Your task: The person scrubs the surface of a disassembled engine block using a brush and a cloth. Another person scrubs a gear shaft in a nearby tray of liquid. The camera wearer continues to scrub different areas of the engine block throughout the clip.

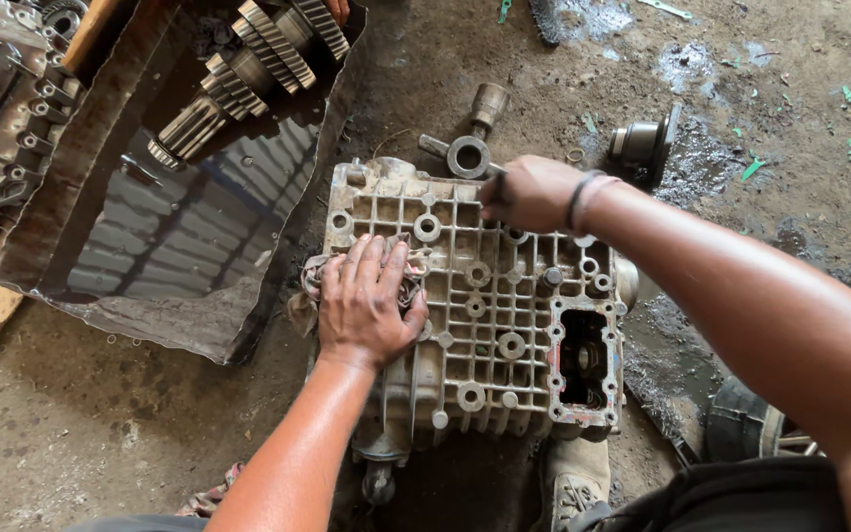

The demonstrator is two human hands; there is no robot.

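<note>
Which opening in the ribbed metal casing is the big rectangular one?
The red-rimmed rectangular opening near the ribbed metal casing's right edge; the others are small round holes. Neither the left hand nor the right hand covers it.
</note>
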